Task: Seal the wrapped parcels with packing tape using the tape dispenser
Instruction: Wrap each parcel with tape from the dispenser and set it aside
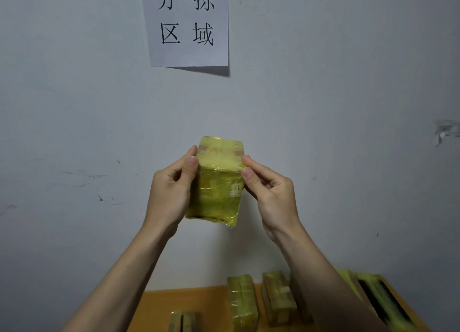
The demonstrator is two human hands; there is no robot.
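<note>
Parcel (pixel 216 182) is held up at frame centre, left hand (pixel 171 187) and right hand (pixel 270 189) fingers clamped on its sides; thumbs should probably press tape edges flat before it joins the others on the table (pixel 184 301).

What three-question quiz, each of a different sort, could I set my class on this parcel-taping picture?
1. True or false: the raised parcel rests on the table.
2. Which holds the raised parcel? A) left hand only B) right hand only C) both hands
3. Fill in: the paper sign hangs on the ____.

Key: 1 false, it is held up in front of the wall; 2 C; 3 wall.
</note>
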